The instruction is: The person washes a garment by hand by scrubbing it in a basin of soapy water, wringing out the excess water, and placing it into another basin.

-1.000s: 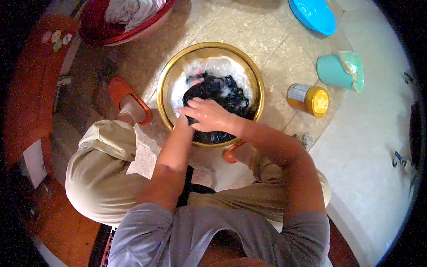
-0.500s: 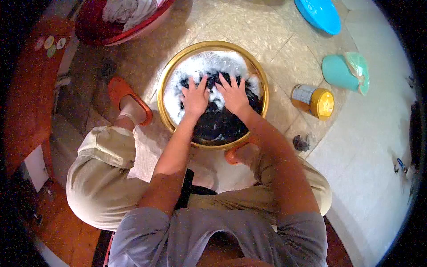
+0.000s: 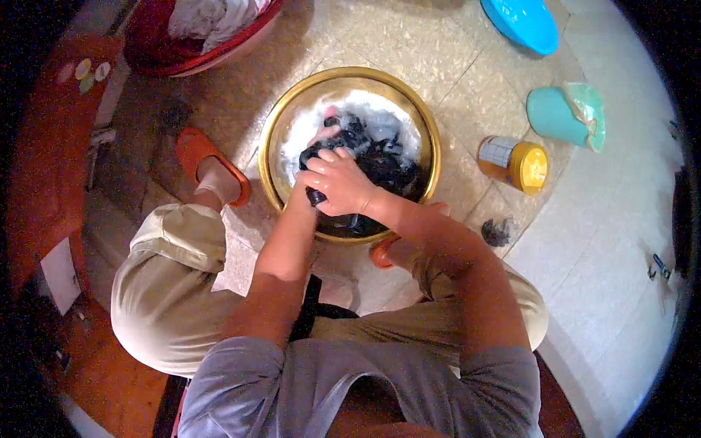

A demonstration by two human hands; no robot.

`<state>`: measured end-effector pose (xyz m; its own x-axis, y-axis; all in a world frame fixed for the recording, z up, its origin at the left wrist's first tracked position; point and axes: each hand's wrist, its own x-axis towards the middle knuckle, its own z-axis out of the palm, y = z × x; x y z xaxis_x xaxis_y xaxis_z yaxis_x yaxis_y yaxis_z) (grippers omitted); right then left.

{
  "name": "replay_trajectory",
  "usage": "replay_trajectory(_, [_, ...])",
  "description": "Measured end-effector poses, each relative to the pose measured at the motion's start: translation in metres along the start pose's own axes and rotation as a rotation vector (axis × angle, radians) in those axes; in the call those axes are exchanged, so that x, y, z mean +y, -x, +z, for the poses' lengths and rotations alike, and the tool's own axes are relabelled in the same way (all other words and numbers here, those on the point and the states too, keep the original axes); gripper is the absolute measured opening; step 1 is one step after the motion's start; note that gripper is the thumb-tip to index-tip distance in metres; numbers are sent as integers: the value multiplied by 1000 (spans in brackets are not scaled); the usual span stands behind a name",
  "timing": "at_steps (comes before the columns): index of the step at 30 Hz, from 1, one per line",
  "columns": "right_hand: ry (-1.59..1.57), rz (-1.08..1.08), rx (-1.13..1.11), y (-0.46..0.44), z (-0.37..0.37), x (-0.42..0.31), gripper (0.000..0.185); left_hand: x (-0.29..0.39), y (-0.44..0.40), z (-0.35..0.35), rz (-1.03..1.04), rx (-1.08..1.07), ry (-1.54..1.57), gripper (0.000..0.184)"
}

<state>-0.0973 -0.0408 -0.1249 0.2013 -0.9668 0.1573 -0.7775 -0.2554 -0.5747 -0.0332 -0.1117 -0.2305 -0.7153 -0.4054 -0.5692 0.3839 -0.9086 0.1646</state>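
Closest to me, along the bottom of the frame, is the person's grey short-sleeved shirt (image 3: 321,379), then the beige trousers (image 3: 171,292), knees spread wide. Between the feet, just above the centre of the frame, a round gold-coloured metal basin (image 3: 264,135) stands on the beige tiled floor (image 3: 467,44), with white suds (image 3: 293,139) and wet black cloth (image 3: 394,164) inside. The right hand (image 3: 337,182) is curled closed over a bunch of the cloth. The left hand (image 3: 323,136) lies mostly under it — some fingers show past the bunch, but how tightly they close I can't tell. An orange slipper (image 3: 188,150) is on the left foot, left of the basin. Right of centre, a cylindrical jar with a yellow lid (image 3: 513,164) lies on its side. Beyond it, upper right, is a pale green plastic bucket (image 3: 555,113). Farthest off are a shallow bright blue basin (image 3: 520,25), top right, and — top left — a deep red basin (image 3: 157,58) holding whitish cloth (image 3: 208,25).
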Motion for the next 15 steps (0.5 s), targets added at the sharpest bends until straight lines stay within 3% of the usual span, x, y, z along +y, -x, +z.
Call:
replay_trajectory(3, [-110, 259, 129, 8, 22, 52, 41, -9, 18, -3, 124, 189, -90, 19])
replay_trajectory(5, [-10, 429, 146, 17, 13, 84, 41, -8, 7, -1, 164, 283, -147, 16])
replay_trajectory(7, [186, 486, 40, 24, -6, 97, 37, 7, 5, 0, 309, 284, -538, 14])
replay_trajectory(8, [258, 381, 36, 29, -11, 99, 33, 16, 10, 9, 338, 275, -829, 21])
replay_trajectory(9, [311, 410, -81, 32, -13, 98, 43, 20, 8, -1, 720, 143, -1353, 30])
replay_trajectory(11, [607, 341, -84, 45, 0, 96, 58, 14, 10, -5, 988, 272, -1947, 35])
replay_trajectory(12, [573, 390, -207, 51, 10, 98, 65, 6, 10, -10, 845, 308, -2052, 47])
replay_trajectory(15, [684, 371, -325, 61, 44, 117, 54, -10, -7, -40, 404, 294, -2159, 55])
